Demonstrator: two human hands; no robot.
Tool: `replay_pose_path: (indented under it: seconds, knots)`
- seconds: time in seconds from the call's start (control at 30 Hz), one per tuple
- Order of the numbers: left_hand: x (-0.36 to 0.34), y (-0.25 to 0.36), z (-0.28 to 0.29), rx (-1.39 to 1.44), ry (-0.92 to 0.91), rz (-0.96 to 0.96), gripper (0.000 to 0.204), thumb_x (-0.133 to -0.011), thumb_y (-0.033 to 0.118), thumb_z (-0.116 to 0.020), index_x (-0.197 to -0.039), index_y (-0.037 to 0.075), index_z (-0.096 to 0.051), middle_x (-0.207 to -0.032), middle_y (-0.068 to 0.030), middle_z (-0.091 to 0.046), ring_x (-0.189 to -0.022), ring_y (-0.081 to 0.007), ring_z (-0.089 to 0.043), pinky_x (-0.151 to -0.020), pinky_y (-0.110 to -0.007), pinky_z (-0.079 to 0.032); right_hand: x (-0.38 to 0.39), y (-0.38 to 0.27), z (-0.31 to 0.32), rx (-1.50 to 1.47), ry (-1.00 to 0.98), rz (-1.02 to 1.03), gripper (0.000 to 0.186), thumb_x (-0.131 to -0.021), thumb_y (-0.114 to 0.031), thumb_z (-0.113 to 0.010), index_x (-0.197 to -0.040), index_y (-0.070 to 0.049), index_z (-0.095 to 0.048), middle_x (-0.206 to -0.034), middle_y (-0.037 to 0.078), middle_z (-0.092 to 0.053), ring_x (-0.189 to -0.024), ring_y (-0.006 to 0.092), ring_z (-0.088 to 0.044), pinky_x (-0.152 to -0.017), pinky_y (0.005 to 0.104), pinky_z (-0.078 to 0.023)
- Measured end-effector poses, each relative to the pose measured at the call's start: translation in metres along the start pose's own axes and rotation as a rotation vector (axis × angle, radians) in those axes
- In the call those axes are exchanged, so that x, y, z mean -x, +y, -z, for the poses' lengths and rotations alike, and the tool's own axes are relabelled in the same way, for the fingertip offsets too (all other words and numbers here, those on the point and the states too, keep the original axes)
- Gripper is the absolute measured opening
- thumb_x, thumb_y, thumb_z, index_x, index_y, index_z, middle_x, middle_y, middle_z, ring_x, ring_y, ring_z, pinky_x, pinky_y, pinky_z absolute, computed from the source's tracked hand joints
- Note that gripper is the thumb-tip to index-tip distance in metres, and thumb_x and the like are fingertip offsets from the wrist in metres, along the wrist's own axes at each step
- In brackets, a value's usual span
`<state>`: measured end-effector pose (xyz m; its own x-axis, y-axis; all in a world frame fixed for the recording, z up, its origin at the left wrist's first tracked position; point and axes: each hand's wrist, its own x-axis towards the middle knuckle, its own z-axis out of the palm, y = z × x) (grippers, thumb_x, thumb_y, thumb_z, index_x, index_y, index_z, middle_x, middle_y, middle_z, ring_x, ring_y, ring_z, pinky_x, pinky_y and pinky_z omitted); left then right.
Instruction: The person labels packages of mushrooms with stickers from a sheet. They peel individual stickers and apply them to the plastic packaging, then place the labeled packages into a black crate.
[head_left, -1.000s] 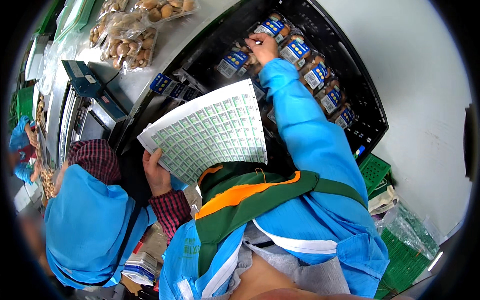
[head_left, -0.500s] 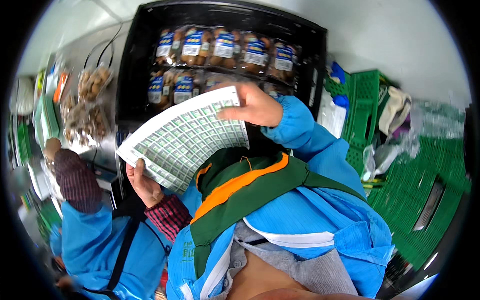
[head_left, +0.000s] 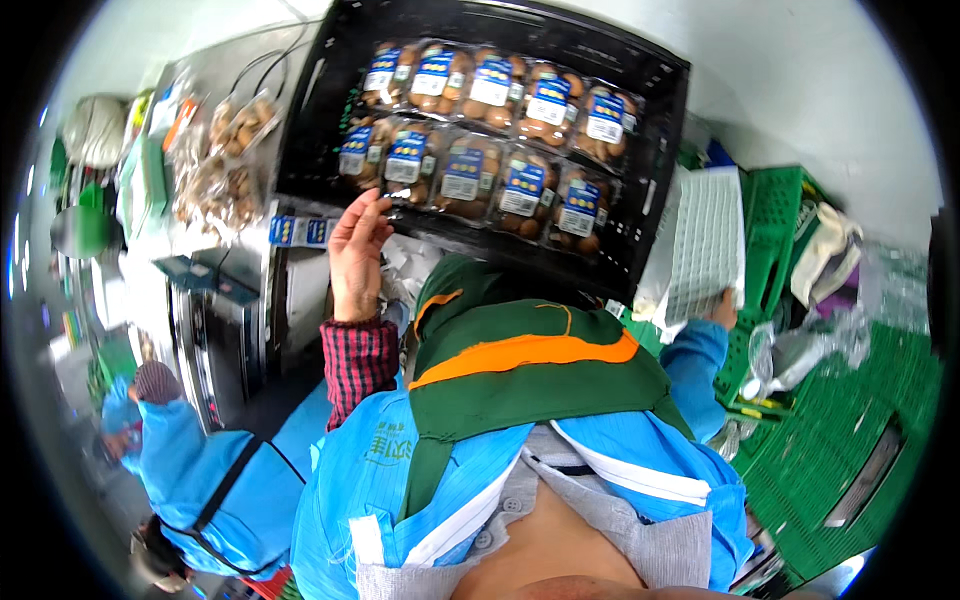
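Note:
A black crate [head_left: 480, 232] lies in front of me, holding two rows of clear packs of brown mushrooms [head_left: 495, 88] with blue and white labels. My left hand [head_left: 358, 255] is raised at its near left corner. The thumb and fingertips come together by the rim; what they hold, if anything, is too small to make out. Off to the right, my right hand [head_left: 725, 308] grips the lower edge of a pale sheet of small stickers [head_left: 703, 250]. Most of that hand is hidden by the sheet and sleeve.
Blue and white labels [head_left: 300, 231] lie beside the crate's left corner. Bagged mushrooms [head_left: 222, 190] rest on the metal table at left. Green crates [head_left: 800, 430] with plastic film and a cloth stand at right. A co-worker in blue [head_left: 215, 480] is at lower left.
The sticker sheet has gone from in front of the crate to the right, in my right hand. My left hand has let go of it and moved up to the crate's corner.

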<state>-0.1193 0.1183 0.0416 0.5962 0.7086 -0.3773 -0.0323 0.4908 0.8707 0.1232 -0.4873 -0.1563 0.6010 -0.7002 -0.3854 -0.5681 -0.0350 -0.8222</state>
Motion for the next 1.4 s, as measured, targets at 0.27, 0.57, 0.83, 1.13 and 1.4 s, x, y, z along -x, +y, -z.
replay_pose_path:
  seconds: [0.27, 0.57, 0.83, 1.13, 1.4]
  knots:
    - [0.013, -0.002, 0.093, 0.114, 0.298, -0.1, 0.023, -0.094, 0.015, -0.058, -0.114, 0.003, -0.063, -0.099, -0.0035, -0.067, -0.077, -0.0049, -0.057, -0.07, -0.019, -0.046, -0.041, -0.044, -0.052, 0.319, -0.173, 0.83, 0.04, -0.09, -0.018, -0.063, -0.123, 0.003, -0.055, -0.12, 0.019, -0.06, -0.105, 0.0265, -0.06, -0.087, 0.037, -0.051]
    - [-0.004, 0.01, 0.152, 0.269, 0.499, -0.206, 0.023, -0.096, 0.027, -0.057, -0.101, 0.006, -0.066, -0.082, 0.0011, -0.066, -0.066, -0.0039, -0.054, -0.064, -0.019, -0.046, 0.427, -0.264, -0.33, 0.178, -1.443, 0.938, 0.029, -0.093, -0.014, -0.058, -0.117, 0.001, -0.06, -0.105, 0.011, -0.066, -0.09, 0.0165, -0.062, -0.081, 0.0278, -0.049]
    - [-0.088, 0.064, 0.231, 0.204, 0.811, -0.342, 0.046, -0.092, 0.031, -0.063, -0.127, 0.004, -0.048, -0.115, -0.01, -0.058, -0.097, -0.0136, -0.057, -0.078, -0.028, -0.048, 0.728, -0.143, -0.533, 0.429, -2.215, 1.306, 0.041, -0.085, -0.021, -0.068, -0.119, -0.001, -0.058, -0.107, 0.014, -0.066, -0.095, 0.0202, -0.066, -0.081, 0.0311, -0.051]
    - [-0.199, 0.116, 0.282, -0.122, 0.966, -0.547, 0.081, -0.082, 0.019, -0.076, -0.142, 0.0, -0.023, -0.121, -0.0133, -0.052, -0.1, -0.0162, -0.054, -0.076, -0.027, -0.046, 0.837, -0.051, -0.677, 0.954, -2.084, 1.931, 0.099, -0.062, -0.049, -0.081, -0.14, -0.004, -0.039, -0.12, 0.02, -0.06, -0.107, 0.0331, -0.06, -0.09, 0.0382, -0.047]
    - [-0.21, 0.105, 0.291, 0.08, 0.84, -0.537, 0.032, -0.084, 0.001, -0.068, -0.113, 0.001, -0.056, -0.106, -0.0059, -0.064, -0.089, -0.0117, -0.06, -0.072, -0.025, -0.048, 0.827, -0.093, -0.624, 1.293, -2.072, 1.708, 0.055, -0.062, -0.054, -0.077, -0.083, -0.003, -0.073, -0.08, 0.011, -0.07, -0.073, 0.0244, -0.067, -0.066, 0.0366, -0.052]
